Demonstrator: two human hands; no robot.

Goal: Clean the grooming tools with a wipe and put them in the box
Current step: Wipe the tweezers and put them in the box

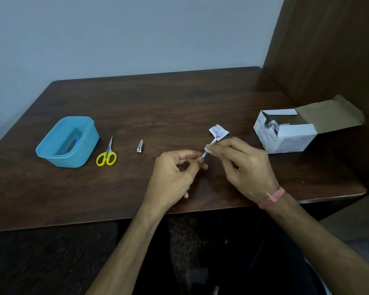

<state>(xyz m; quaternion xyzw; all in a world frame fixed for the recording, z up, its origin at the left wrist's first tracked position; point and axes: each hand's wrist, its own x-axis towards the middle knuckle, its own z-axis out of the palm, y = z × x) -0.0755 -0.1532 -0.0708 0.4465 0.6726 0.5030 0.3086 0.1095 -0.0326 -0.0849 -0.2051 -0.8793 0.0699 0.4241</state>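
Left hand: pinches the lower end of a slim metal tool between thumb and forefinger.
Right hand: fingers closed on a small white wipe wrapped around the tool's middle.
Tool: held above the table, tip toward a torn wipe packet; probably tweezers or a file.
Blue box: far left, something blue inside.
Scissors: just right of the box.
Nail clipper: between scissors and hands.
Cardboard carton: open, far right.

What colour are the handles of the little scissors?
Yellow handles on the small metal scissors, seen in the head view.
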